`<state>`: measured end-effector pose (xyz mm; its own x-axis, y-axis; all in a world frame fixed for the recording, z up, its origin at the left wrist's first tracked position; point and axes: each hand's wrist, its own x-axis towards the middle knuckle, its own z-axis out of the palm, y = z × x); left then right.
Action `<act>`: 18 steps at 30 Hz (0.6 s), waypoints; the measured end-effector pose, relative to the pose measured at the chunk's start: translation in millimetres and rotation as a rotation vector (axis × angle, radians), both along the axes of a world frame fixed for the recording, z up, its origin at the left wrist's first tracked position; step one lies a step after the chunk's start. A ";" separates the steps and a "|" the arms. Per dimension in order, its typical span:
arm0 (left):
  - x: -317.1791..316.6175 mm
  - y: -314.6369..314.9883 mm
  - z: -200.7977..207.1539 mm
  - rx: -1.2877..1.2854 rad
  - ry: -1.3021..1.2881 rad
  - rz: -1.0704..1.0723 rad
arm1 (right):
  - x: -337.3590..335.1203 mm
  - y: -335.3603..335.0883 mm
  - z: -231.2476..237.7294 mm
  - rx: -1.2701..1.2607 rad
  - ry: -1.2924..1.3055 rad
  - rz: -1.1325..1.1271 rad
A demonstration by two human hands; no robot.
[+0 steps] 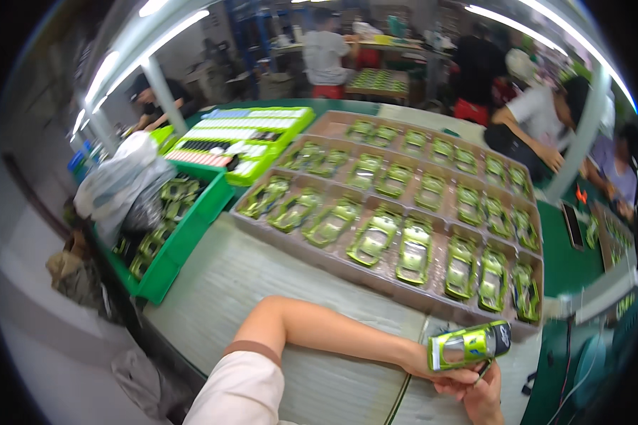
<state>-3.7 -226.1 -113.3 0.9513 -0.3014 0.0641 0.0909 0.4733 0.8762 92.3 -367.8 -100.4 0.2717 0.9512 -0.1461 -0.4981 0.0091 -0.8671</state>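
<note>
A bright green toy car body (466, 347) with a black front end is held over the near right part of the worktable. My left hand (446, 379) is closed on it from below, its arm stretched across the table. Close beneath the car's black end is my right hand (485, 398), its fingers bunched against the left ones. A thin dark piece shows at its fingertips, too small and blurred to name. Just beyond both hands stands a brown compartment tray (319, 263) holding rows of similar green car bodies (414, 251).
At the left, a green bin (164, 273) contains more car bodies and a plastic bag (124, 185). Behind it lies a lime-green tray (290, 131) of small white and dark parts. A phone (572, 225) rests at the right; a co-worker (539, 120) sits beyond a post.
</note>
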 end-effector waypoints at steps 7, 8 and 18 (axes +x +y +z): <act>8.6 -9.2 -27.3 -0.267 0.092 -0.008 | 1.2 1.3 4.7 0.072 0.008 0.154; 10.7 -10.1 -28.7 -0.290 0.100 -0.016 | 2.4 1.1 2.3 0.070 0.008 0.142; 8.3 -7.0 -25.3 -0.105 0.029 0.057 | 6.0 2.6 0.8 0.024 -0.042 0.109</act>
<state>4.5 -233.1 -138.6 0.9686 -0.2400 0.0650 0.0856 0.5674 0.8190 98.3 -365.1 -99.6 0.1722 0.9785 -0.1138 -0.4604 -0.0221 -0.8874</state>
